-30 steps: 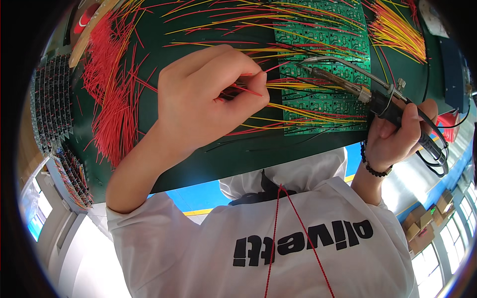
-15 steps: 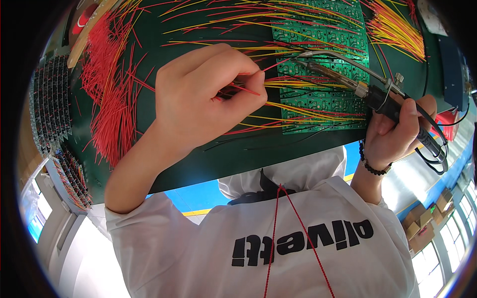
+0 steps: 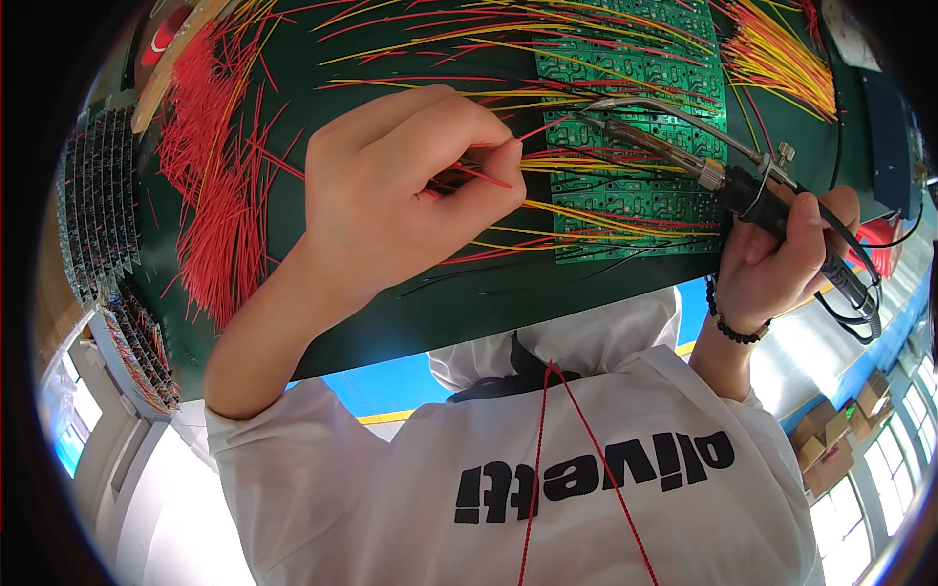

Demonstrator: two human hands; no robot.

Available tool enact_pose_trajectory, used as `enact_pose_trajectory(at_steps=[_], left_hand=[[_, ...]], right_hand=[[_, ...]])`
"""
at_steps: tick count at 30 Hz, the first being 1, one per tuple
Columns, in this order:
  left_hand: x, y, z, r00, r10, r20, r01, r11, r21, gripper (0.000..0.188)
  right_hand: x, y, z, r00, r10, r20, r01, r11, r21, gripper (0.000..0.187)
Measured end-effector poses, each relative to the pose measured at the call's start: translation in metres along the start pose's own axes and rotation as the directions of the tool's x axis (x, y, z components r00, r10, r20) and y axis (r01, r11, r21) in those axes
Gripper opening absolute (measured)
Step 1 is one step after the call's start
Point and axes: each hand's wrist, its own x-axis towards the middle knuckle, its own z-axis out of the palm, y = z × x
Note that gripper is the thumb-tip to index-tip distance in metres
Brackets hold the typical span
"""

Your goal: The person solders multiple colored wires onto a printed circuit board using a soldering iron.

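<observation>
Red wires [image 3: 544, 128] pinched in left hand [image 3: 410, 186], left of green circuit board [image 3: 635, 198]. Soldering iron [image 3: 757, 198] gripped by right hand [image 3: 779, 264], extended over board.

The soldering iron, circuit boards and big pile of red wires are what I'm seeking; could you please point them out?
Soldering iron [image 3: 738, 189], head view: the front of its black handle.
Circuit boards [image 3: 650, 201], head view: a bare green patch between wires.
Pile of red wires [image 3: 223, 220], head view: the middle of the pile.

One head-worn fisheye camera looks down from close above the green table [image 3: 420, 322]
</observation>
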Motion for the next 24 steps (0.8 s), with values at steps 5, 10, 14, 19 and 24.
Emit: enact_pose_trajectory(at_steps=[5, 10, 14, 19, 24], left_hand=[[-0.0003, -0.0013, 0.0009, 1.0, 0.016, -0.022, -0.016, 1.0, 0.016, 0.017], [-0.0017, 0.0023, -0.0021, 0.999, -0.033, 0.024, 0.034, 0.999, -0.004, 0.015], [-0.0012, 0.0023, -0.0026, 0.999, -0.035, 0.031, 0.036, 0.999, -0.008, 0.015], [-0.0012, 0.0023, -0.0022, 0.998, -0.053, 0.031, 0.053, 0.999, -0.008, 0.015], [-0.0013, 0.0022, -0.0013, 0.998, -0.057, 0.019, 0.057, 0.998, 0.005, 0.014]], right_hand=[[-0.0004, -0.0008, 0.0, 0.999, 0.013, -0.05, -0.015, 0.999, -0.043, 0.022], [-0.0003, -0.001, -0.0007, 1.0, 0.013, -0.013, -0.013, 1.0, -0.005, 0.022], [0.0002, -0.0015, 0.0005, 1.0, 0.006, 0.0, -0.006, 1.0, 0.004, 0.022], [-0.0007, -0.0007, 0.0007, 1.0, 0.022, -0.022, -0.022, 1.0, 0.003, 0.022], [0.0009, 0.0003, -0.0008, 1.0, 0.004, -0.012, -0.004, 1.0, 0.004, 0.019]])
